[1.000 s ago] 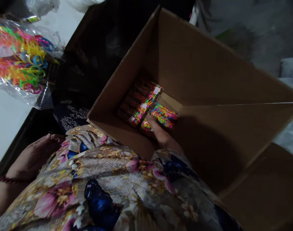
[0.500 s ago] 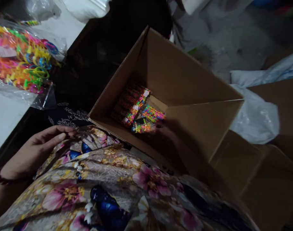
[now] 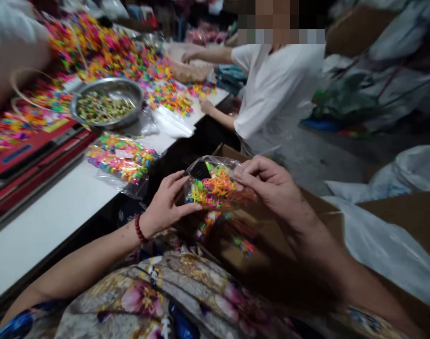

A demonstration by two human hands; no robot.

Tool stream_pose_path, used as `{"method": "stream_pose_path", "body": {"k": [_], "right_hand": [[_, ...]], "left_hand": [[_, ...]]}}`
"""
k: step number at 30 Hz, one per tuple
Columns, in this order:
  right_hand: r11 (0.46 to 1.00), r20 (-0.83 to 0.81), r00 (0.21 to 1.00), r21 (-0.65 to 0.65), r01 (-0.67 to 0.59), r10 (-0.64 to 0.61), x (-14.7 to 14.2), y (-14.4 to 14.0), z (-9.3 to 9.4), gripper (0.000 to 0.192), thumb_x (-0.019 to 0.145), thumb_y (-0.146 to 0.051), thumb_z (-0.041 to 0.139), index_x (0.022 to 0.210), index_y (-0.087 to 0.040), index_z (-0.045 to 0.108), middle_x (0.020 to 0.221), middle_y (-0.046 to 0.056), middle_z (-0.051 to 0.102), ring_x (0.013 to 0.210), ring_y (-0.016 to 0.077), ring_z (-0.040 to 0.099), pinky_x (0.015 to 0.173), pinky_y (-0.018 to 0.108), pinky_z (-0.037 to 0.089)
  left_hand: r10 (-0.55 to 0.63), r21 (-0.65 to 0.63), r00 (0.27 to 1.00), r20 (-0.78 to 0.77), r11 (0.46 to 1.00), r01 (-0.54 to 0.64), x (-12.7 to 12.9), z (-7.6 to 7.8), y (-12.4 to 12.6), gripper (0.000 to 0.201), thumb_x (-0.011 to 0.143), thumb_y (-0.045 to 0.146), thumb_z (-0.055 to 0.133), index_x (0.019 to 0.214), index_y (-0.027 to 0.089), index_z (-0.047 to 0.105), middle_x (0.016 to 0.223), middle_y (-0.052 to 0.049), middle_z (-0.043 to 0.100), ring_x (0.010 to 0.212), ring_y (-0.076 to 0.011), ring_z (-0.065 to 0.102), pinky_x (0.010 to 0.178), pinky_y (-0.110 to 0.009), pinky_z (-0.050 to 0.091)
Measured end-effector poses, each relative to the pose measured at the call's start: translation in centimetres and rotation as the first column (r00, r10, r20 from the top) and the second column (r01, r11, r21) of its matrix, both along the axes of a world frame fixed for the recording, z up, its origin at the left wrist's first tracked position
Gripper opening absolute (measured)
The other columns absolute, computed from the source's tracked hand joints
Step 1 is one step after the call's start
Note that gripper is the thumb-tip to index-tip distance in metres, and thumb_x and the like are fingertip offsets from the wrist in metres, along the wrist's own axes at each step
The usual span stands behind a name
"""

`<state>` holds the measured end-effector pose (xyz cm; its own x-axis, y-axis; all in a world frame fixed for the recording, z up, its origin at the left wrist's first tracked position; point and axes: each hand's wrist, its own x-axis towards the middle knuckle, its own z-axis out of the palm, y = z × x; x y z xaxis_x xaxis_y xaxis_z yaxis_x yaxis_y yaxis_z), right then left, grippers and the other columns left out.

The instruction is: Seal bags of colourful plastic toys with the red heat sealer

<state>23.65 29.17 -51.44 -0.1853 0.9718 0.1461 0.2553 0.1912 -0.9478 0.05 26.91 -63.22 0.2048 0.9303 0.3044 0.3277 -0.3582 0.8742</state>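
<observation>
Beside the left hand (image 3: 165, 205), the white surface (image 3: 77, 190) is set, presumably for easy reach; below both hands, the cardboard box (image 3: 264, 223) is placed. Between the left hand and right hand (image 3: 273, 186), spaced apart, the filled clear bag (image 3: 217, 186) is gripped at opposite edges, probably so its limp film is supported.

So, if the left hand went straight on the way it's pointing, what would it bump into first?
The left hand would meet the clear bag of colourful bits, which it seems to touch, though depth is hard to judge.
</observation>
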Motion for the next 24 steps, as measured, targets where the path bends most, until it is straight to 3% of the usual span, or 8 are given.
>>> {"method": "stream_pose_path", "body": {"k": [4,7,10,14,18,21,24], "right_hand": [[0.972,-0.042,0.972,0.071,-0.226,0.229,-6.9,2.0,2.5,0.036,0.081,-0.046,0.08,0.066,-0.021,0.059,0.07,0.002,0.061,0.068,0.0158,0.056,0.066,0.029,0.047],[0.922,-0.12,0.914,0.06,-0.382,0.387,-12.4,2.6,3.2,0.037,0.081,-0.046,0.08,0.066,-0.02,0.058,0.067,0.001,0.059,0.066,0.0145,0.056,0.067,0.029,0.048],[0.854,-0.25,0.827,0.001,-0.52,0.503,-18.0,2.5,3.0,0.037,0.08,-0.045,0.081,0.07,-0.02,0.056,0.067,-0.001,0.059,0.062,0.0122,0.055,0.064,0.027,0.048],[0.74,-0.401,0.697,-0.066,-0.67,0.595,-25.1,1.8,1.8,0.034,0.08,-0.039,0.08,0.07,-0.02,0.054,0.066,-0.003,0.06,0.061,0.0111,0.056,0.064,0.026,0.047],[0.575,-0.535,0.568,-0.176,-0.799,0.626,-31.4,0.8,0.4,0.029,0.079,-0.032,0.08,0.069,-0.02,0.055,0.062,-0.003,0.06,0.06,0.0106,0.056,0.065,0.025,0.046],[0.474,-0.602,0.53,-0.268,-0.839,0.598,-35.3,0.0,-0.7,0.031,0.074,-0.032,0.082,0.067,-0.02,0.055,0.064,-0.003,0.061,0.057,0.0106,0.055,0.06,0.024,0.045],[0.405,-0.639,0.526,-0.341,-0.848,0.562,-38.3,-0.5,-2.2,0.035,0.067,-0.032,0.086,0.064,-0.02,0.054,0.064,-0.003,0.061,0.055,0.0101,0.053,0.056,0.023,0.044]], "left_hand": [[0.279,0.018,0.956,0.094,0.959,-0.282,-3.4,3.1,-0.2,0.038,0.087,0.05,0.069,0.111,0.02,0.07,0.123,-0.012,0.064,0.117,-0.0253,0.058,0.107,-0.043,0.044],[0.367,-0.073,0.918,0.148,0.93,-0.36,-8.1,5.5,-1.7,0.033,0.088,0.048,0.068,0.105,0.02,0.071,0.11,-0.008,0.067,0.105,-0.0225,0.061,0.097,-0.038,0.047],[0.409,-0.087,0.907,0.101,0.912,-0.402,-13.4,7.2,-4.4,0.028,0.086,0.045,0.071,0.1,0.02,0.074,0.1,-0.006,0.067,0.097,-0.0207,0.061,0.092,-0.035,0.046],[0.504,-0.028,0.863,0.044,0.864,-0.503,-20.2,7.5,-9.0,0.026,0.092,0.041,0.064,0.107,0.022,0.075,0.101,-0.007,0.065,0.097,-0.0202,0.061,0.089,-0.034,0.048],[0.48,0.132,0.868,-0.128,0.876,-0.465,-26.2,7.5,-13.1,0.033,0.095,0.034,0.06,0.126,0.029,0.068,0.136,-0.01,0.054,0.125,-0.0236,0.053,0.104,-0.038,0.045],[0.426,0.128,0.857,-0.289,0.905,-0.407,-30.1,8.0,-15.1,0.03,0.095,0.036,0.058,0.122,0.027,0.07,0.143,-0.011,0.049,0.126,-0.0254,0.052,0.106,-0.04,0.045],[0.434,0.082,0.814,-0.386,0.895,-0.438,-33.3,8.2,-16.2,0.027,0.094,0.042,0.059,0.105,0.021,0.072,0.129,-0.013,0.055,0.119,-0.025,0.055,0.105,-0.04,0.045]]}}
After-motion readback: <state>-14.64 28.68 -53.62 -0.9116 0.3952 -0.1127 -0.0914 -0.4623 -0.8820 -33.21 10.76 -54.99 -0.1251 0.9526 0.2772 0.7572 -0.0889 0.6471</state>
